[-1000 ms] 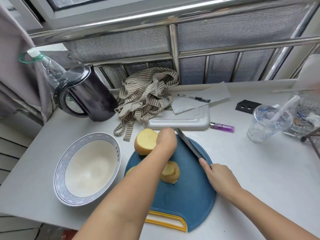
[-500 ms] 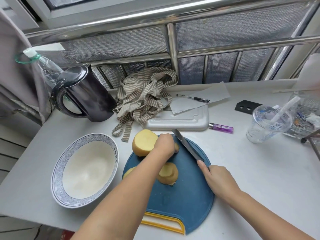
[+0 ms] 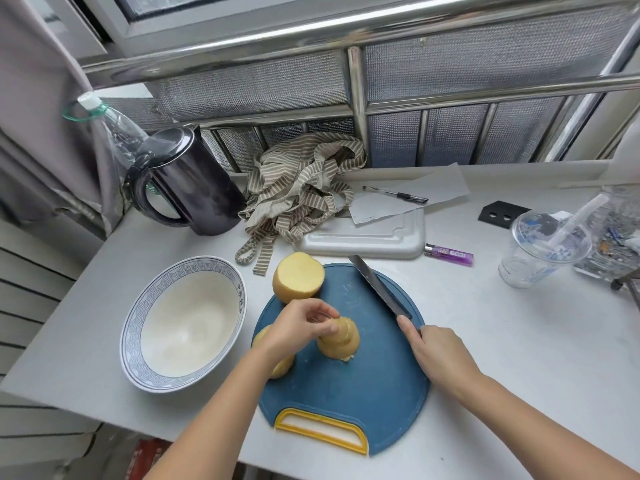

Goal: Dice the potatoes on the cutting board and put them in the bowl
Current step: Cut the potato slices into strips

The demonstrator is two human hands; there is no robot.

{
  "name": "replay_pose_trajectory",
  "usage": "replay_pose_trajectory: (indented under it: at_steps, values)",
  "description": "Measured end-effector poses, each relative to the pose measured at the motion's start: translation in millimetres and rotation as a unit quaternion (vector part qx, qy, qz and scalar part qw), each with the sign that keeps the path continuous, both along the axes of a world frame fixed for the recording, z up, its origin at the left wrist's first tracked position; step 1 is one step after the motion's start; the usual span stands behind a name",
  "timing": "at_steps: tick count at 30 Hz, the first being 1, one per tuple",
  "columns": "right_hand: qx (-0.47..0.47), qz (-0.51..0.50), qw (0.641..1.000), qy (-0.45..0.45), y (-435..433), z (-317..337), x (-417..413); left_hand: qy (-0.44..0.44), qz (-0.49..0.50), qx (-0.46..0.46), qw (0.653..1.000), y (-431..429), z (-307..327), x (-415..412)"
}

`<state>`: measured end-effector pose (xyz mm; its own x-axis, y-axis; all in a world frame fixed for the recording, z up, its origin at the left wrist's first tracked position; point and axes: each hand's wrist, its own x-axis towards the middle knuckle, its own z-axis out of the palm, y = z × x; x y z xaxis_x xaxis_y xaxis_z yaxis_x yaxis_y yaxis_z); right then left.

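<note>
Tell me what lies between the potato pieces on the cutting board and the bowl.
Nothing visible does. Only a bare strip of counter separates the cutting board from the empty bowl on its left. The left hand pinches one potato piece; the right hand grips the knife.

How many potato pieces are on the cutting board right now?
3. A large piece at the board's far-left edge, a middle piece held by the left hand, and a near piece partly hidden under that wrist. More may be hidden.
</note>
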<state>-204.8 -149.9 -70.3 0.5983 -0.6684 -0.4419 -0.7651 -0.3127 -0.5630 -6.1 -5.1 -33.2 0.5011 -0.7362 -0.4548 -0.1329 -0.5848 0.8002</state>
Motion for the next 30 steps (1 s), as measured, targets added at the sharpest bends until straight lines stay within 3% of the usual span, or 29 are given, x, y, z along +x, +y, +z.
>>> replay_pose_trajectory:
  at_steps: [4, 11, 18, 24, 30]
  values:
    - [-0.004, 0.004, 1.0, -0.001, 0, -1, 0, -0.028, 0.036, -0.054, 0.998, 10, -3, -3]
    - [-0.01, 0.005, 1.0, 0.004, 2, 2, 2, -0.09, 0.035, -0.033, 0.995, 7, -6, -9]
    - [-0.019, 0.002, 1.0, 0.009, 4, 0, 3, -0.168, -0.027, -0.001, 0.985, 10, -9, -13]
    - [-0.023, -0.005, 1.0, 0.007, 5, -3, 4, -0.177, -0.096, -0.013, 0.979, 16, -15, -11]
    - [-0.035, -0.008, 0.999, 0.01, 7, -3, 6, -0.198, -0.105, -0.014, 0.974, 15, -15, -8]
